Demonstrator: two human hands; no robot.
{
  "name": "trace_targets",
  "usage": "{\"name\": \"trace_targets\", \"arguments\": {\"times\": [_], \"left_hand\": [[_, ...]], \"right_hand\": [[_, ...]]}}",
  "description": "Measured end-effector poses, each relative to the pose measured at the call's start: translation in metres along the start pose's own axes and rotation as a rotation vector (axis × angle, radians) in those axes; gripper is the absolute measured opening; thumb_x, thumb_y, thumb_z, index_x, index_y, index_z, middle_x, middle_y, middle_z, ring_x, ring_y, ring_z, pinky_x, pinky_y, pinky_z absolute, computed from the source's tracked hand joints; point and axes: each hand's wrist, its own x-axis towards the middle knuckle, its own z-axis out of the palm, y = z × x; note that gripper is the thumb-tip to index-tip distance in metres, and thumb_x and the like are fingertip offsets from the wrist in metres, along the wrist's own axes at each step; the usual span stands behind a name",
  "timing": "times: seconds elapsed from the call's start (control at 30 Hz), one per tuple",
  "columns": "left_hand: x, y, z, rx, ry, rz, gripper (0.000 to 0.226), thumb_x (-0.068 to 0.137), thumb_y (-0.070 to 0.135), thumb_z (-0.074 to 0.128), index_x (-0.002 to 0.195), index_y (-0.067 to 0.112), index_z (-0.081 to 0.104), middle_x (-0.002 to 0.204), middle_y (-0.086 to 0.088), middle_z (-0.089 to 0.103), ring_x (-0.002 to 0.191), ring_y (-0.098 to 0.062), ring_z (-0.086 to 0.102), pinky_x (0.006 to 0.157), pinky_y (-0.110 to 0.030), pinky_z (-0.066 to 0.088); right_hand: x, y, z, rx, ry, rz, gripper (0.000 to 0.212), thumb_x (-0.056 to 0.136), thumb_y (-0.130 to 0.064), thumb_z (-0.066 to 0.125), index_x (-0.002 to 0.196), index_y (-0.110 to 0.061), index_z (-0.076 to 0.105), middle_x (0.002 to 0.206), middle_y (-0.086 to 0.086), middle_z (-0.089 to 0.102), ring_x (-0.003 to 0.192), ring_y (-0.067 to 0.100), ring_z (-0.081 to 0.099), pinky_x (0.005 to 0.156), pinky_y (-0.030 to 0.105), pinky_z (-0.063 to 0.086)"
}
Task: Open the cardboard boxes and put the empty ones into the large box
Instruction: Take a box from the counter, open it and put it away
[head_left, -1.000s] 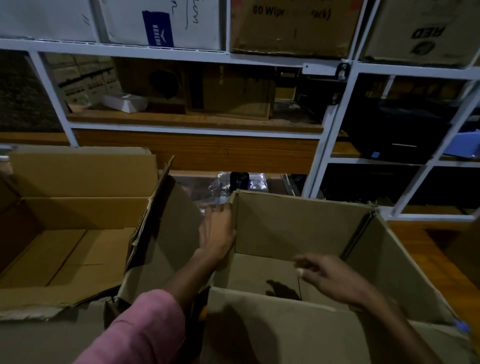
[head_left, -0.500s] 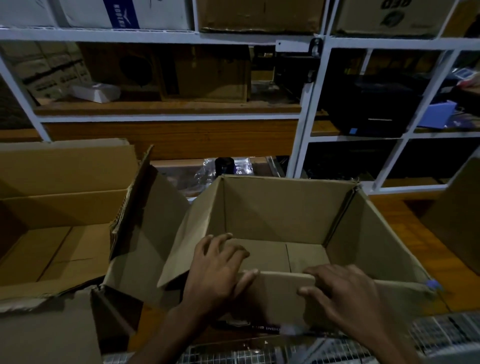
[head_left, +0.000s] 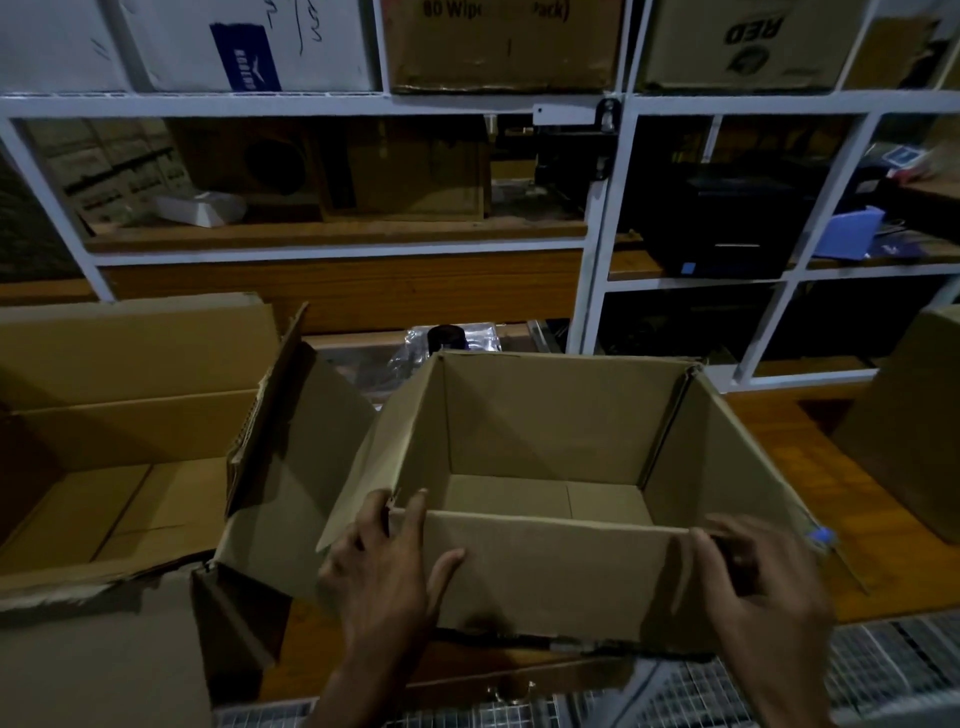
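Both hands grip the near wall of the open, empty brown cardboard box (head_left: 545, 467) on the wooden surface (head_left: 810, 447): left hand (head_left: 384, 577) and right hand (head_left: 753, 582) at its corners. The large open brown box (head_left: 135, 426) sits left; lifting could snag its raised flap.

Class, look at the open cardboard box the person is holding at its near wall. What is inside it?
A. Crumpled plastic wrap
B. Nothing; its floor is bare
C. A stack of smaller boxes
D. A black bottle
B: the box shows only its bare bottom flaps, while the left hand and right hand grip its near corners.
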Motion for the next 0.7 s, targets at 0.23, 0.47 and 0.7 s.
{"name": "trace_targets", "arguments": {"times": [0.23, 0.47, 0.7], "left_hand": [[-0.011, -0.017, 0.016, -0.086, -0.013, 0.218, 0.14, 0.055, 0.072, 0.082, 0.158, 0.037, -0.007, 0.166, -0.006, -0.012, 0.14, -0.045, 0.022, 0.099, -0.066, 0.039], [-0.007, -0.027, 0.034, -0.125, -0.021, 0.463, 0.142, 0.055, 0.059, 0.088, 0.161, 0.021, 0.001, 0.166, -0.018, -0.01, 0.142, -0.043, 0.025, 0.09, -0.065, 0.048], [0.001, -0.025, 0.036, -0.151, 0.007, 0.464, 0.14, 0.061, 0.053, 0.089, 0.159, 0.028, -0.007, 0.166, -0.01, -0.016, 0.142, -0.042, 0.028, 0.086, -0.061, 0.054]], "right_hand": [[-0.01, 0.041, -0.011, -0.407, -0.346, 0.186, 0.101, 0.063, -0.093, 0.039, 0.148, -0.038, 0.031, 0.161, 0.0, 0.018, 0.124, 0.044, 0.041, 0.096, 0.058, 0.04], [0.008, 0.052, -0.011, -0.406, -0.468, 0.227, 0.116, 0.052, -0.096, 0.036, 0.151, -0.048, 0.002, 0.163, -0.014, -0.013, 0.134, 0.041, 0.029, 0.101, 0.051, 0.04], [0.025, 0.063, -0.017, -0.291, -0.493, 0.216, 0.117, 0.066, -0.076, 0.067, 0.152, -0.043, -0.006, 0.161, -0.015, -0.014, 0.144, 0.036, 0.026, 0.106, 0.057, 0.04]]}}
